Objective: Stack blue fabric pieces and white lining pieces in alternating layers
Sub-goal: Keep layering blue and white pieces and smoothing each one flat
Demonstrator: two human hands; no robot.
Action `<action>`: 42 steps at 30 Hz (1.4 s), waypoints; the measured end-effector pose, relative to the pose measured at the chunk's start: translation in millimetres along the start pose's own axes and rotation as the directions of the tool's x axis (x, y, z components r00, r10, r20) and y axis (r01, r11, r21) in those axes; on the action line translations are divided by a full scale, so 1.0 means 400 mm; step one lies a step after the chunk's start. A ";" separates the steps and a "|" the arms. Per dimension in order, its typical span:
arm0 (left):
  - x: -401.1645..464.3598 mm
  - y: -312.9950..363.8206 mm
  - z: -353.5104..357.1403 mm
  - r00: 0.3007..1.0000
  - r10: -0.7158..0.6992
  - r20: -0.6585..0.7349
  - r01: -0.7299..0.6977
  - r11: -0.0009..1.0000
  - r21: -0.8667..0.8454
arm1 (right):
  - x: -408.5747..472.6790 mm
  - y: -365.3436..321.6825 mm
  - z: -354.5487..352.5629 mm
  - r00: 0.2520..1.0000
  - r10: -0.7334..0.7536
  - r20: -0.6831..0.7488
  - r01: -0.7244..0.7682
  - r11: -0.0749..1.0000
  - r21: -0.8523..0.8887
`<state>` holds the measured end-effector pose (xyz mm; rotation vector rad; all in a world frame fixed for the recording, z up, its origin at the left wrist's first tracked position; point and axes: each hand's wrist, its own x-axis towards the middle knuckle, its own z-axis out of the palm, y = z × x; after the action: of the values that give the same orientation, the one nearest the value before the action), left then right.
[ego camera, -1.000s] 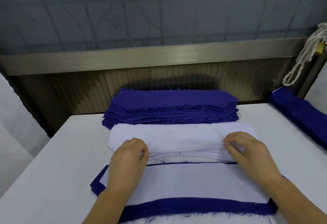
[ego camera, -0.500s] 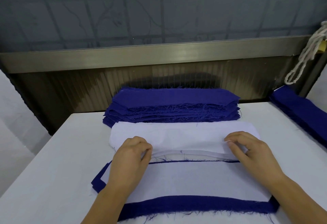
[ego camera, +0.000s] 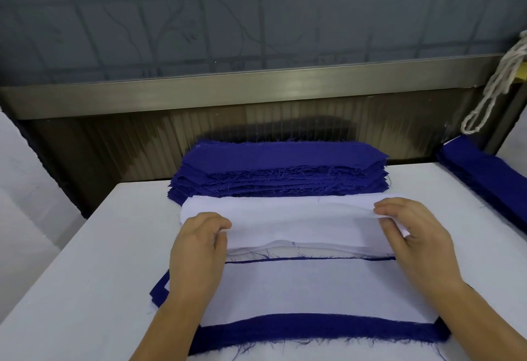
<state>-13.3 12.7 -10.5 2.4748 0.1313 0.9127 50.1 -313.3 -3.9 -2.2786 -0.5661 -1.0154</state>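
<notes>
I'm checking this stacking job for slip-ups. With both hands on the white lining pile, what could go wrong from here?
1. The left hand and right hand pinch the top of the white lining pile; the thin sheets could cling, so two may lift together and break the alternation.
2. Loose blue threads at the near stack could snag the lining.
3. The lifted sheet may land skewed on that stack.

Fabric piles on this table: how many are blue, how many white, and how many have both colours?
All-blue piles: 2, blue stack at the back, blue strips on the right.
White piles: 1, white lining pile.
Mixed blue-and-white: 1, layered stack nearest.
Total: 4
</notes>
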 end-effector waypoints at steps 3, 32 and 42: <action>0.012 0.004 -0.032 0.988 -0.022 -0.153 0.022 1.000 -0.002 | 0.004 -0.002 -0.015 0.996 -0.062 -0.063 0.059 0.997 -0.054; 0.031 -0.017 -0.151 0.876 -0.219 0.429 0.322 0.929 -0.184 | 0.029 -0.010 -0.108 0.655 0.375 0.656 -0.646 0.728 0.229; -0.030 -0.022 -0.192 0.795 0.103 0.597 0.103 0.948 -0.301 | -0.084 0.031 -0.136 0.924 0.021 0.383 -0.130 0.957 0.260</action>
<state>-70.2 49.5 28.3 2.3222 -0.2239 0.0759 7.7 -362.7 -4.1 -2.2235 -0.7203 -0.4211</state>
